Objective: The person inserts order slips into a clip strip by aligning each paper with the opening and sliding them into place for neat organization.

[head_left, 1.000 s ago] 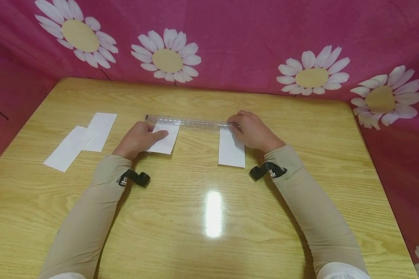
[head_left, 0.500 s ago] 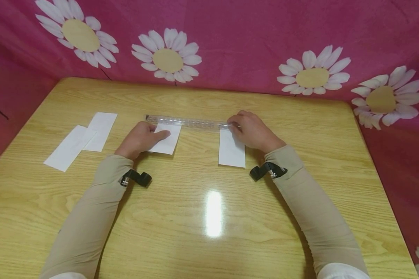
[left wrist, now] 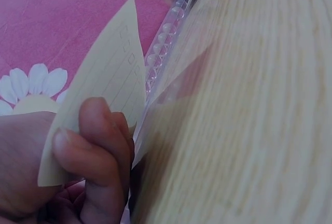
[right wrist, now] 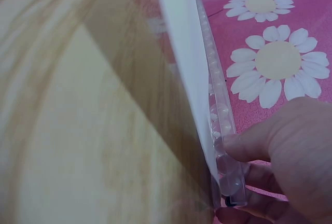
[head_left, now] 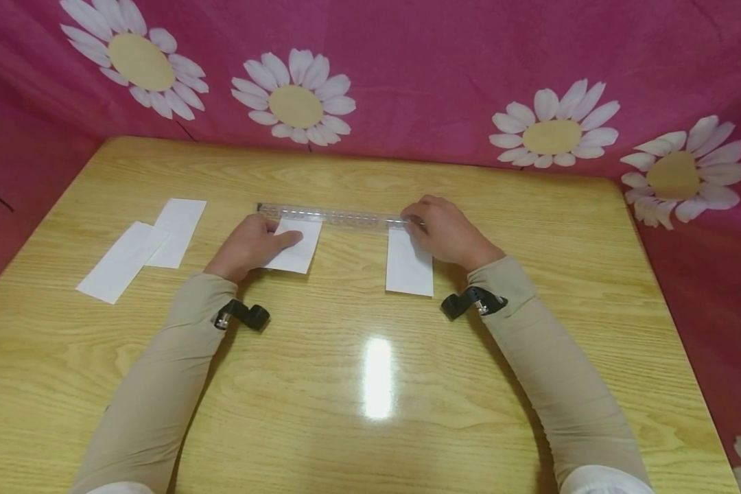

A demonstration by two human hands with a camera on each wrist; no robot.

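Note:
A long clear plastic strip (head_left: 352, 218) with a row of round bumps lies across the far part of the table. My left hand (head_left: 247, 245) pinches a white card (head_left: 300, 240), thumb on top and fingers beneath. That card's far edge is right at the strip; in the left wrist view its underside shows printed lines and small boxes. My right hand (head_left: 442, 230) grips the strip's right end between thumb and fingers. Beside those fingers a second white card (head_left: 409, 267) meets the strip, tilted up from the table in the right wrist view (right wrist: 187, 63).
On the left lie two more white cards, the front one (head_left: 120, 264) overlapping the back one (head_left: 179, 230). A pink cloth (head_left: 420, 82) with large daisies hangs along the wooden table's (head_left: 321, 357) far edge and sides.
My left hand and its card have shifted slightly to the right along the strip. My right hand, the strip and the second card have stayed put.

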